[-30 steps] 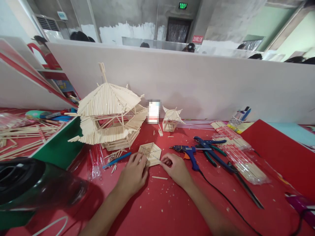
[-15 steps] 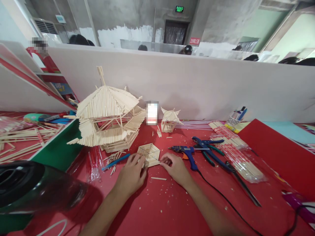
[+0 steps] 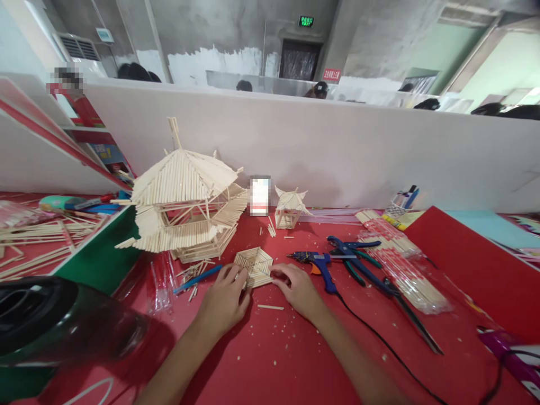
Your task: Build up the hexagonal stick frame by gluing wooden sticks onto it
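A small hexagonal stick panel [image 3: 255, 266] lies flat on the red bench [image 3: 295, 349], near centre. The left hand [image 3: 223, 301] pins its near-left edge with curled fingers; the right hand [image 3: 297, 287] pinches its right edge, steadying it. A blue glue gun [image 3: 318, 263] lies just right, within reach.

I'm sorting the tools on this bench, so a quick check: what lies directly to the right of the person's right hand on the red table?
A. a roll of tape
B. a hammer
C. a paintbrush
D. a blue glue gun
D: the blue glue gun lies on the red table just right of the right hand, its black cord trailing toward the near edge.
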A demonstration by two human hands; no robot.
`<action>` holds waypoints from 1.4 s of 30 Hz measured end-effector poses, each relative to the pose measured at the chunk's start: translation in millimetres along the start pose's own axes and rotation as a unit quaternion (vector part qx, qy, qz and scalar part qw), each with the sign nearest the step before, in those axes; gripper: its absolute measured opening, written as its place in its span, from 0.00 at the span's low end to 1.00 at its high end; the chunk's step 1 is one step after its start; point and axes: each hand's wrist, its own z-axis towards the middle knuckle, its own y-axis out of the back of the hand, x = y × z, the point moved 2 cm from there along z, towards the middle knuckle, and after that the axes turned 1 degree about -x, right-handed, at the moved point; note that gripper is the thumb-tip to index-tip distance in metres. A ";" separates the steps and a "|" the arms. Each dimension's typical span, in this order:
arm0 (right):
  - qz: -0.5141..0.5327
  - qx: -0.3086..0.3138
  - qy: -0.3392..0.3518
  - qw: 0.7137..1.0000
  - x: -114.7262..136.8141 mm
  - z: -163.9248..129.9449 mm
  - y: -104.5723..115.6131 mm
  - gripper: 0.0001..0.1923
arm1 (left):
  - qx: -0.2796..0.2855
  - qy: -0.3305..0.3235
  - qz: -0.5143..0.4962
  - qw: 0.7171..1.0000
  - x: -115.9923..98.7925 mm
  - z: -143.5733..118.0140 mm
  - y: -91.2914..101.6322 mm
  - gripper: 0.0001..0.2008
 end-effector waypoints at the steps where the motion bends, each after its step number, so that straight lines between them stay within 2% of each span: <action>1: -0.001 0.004 -0.001 1.000 0.4 0.5 0.5 0.15 | -0.001 -0.001 0.000 1.000 0.3 0.0 0.0 0.08; 7: 0.022 0.024 -0.014 0.999 1.9 4.3 2.7 0.15 | -0.006 -0.008 -0.003 1.000 1.2 0.4 1.6 0.09; 14: -0.012 0.015 0.006 1.000 3.7 2.8 3.4 0.15 | -0.004 -0.002 -0.024 1.000 2.2 -1.2 3.9 0.08; 21: -0.102 0.004 0.075 0.992 18.8 1.2 -2.6 0.17 | 0.019 -0.016 -0.061 0.998 9.7 -9.0 11.3 0.23; 24: -0.136 0.000 0.091 0.986 24.3 3.0 -8.5 0.18 | 0.033 -0.011 -0.064 0.997 11.3 -9.6 12.3 0.27; 28: -0.185 0.001 0.106 0.977 30.4 6.8 -17.0 0.18 | 0.040 -0.001 -0.054 0.998 12.2 -8.5 11.8 0.24; 32: -0.175 0.019 0.132 0.975 34.5 10.9 -23.1 0.19 | 0.035 -0.002 -0.059 0.998 12.9 -8.8 11.3 0.25; 42: -0.165 0.008 0.103 0.981 33.4 15.5 -24.7 0.19 | 0.044 -0.005 -0.063 0.997 11.6 -6.8 15.4 0.26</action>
